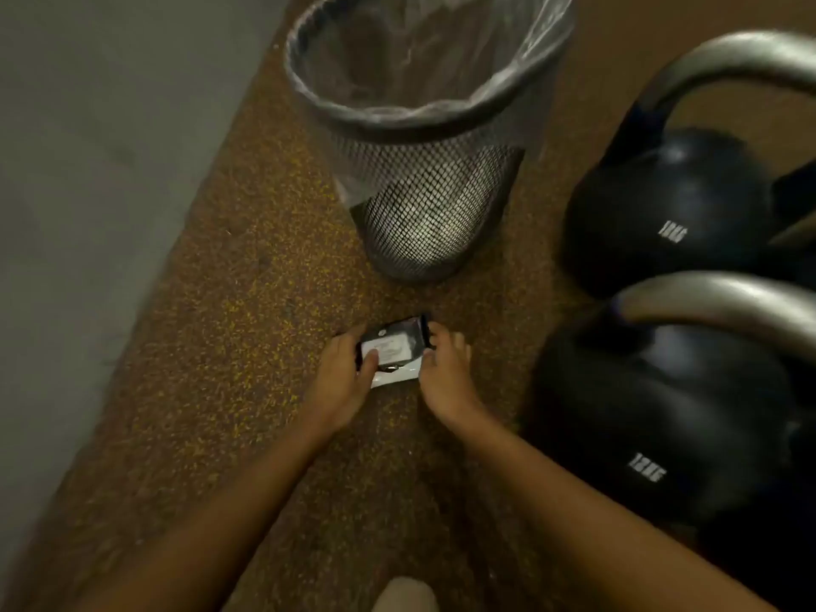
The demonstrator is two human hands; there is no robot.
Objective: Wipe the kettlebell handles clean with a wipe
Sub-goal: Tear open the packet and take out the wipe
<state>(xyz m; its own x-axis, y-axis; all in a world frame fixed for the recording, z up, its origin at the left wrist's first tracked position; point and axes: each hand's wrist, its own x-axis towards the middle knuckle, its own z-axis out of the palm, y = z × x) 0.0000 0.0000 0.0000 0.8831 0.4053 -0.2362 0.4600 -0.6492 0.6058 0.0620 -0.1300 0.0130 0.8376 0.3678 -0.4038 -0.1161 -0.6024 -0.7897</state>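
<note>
A small black and white pack of wipes (394,348) lies on the speckled brown floor, held between both hands. My left hand (342,375) grips its left end with the thumb pressed on the top label. My right hand (446,371) holds its right end. Two black kettlebells stand at the right: the far one (662,214) with a grey metal handle (724,55), the near one (653,430) with its handle (724,307) arching right. Both handles run partly out of frame.
A black mesh waste bin (424,139) with a clear plastic liner stands just beyond the pack. A grey wall (88,170) runs along the left. A pale shoe tip (404,594) shows at the bottom edge.
</note>
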